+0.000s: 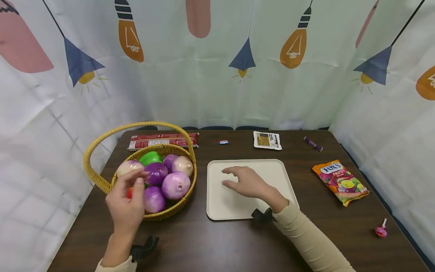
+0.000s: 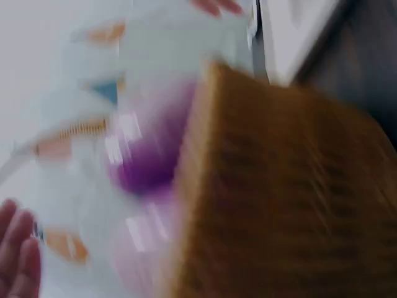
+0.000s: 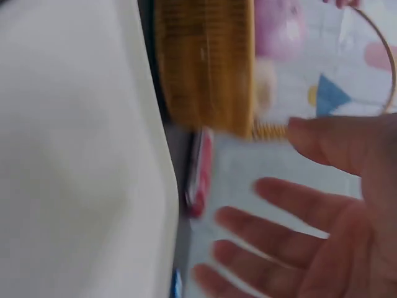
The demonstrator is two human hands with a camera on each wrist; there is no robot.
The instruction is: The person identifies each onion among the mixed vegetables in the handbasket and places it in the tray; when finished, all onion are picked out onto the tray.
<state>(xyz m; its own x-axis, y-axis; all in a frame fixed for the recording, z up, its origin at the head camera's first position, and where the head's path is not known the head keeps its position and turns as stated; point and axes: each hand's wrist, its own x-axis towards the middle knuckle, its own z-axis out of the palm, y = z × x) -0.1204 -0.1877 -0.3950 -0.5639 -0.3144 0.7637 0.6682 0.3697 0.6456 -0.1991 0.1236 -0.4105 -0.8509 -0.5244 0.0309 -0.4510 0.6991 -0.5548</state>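
Observation:
My left hand [image 1: 127,200] hovers at the near left side of a yellow wicker basket [image 1: 170,215], fingers loosely bent and nothing between them. In the basket lie purple onions [image 1: 176,185], paler onions [image 1: 182,165] and a green vegetable, perhaps a pepper [image 1: 150,158]. A bit of something red [image 1: 130,192] shows behind the left hand. Over the cream tray [image 1: 217,207] hangs my right hand [image 1: 248,181], its fingers spread and relaxed in the right wrist view, holding nothing. The left wrist view is blurred, with the basket wall [image 2: 279,186] filling much of it.
Behind the basket lies a long red packet [image 1: 163,140]. Along the back are a small blue-and-red wrapped candy [image 1: 223,142], a white pouch [image 1: 267,140] and a purple wrapped candy [image 1: 313,144]. A FOX'S candy bag [image 1: 341,181] and a lollipop [image 1: 381,230] lie at the right.

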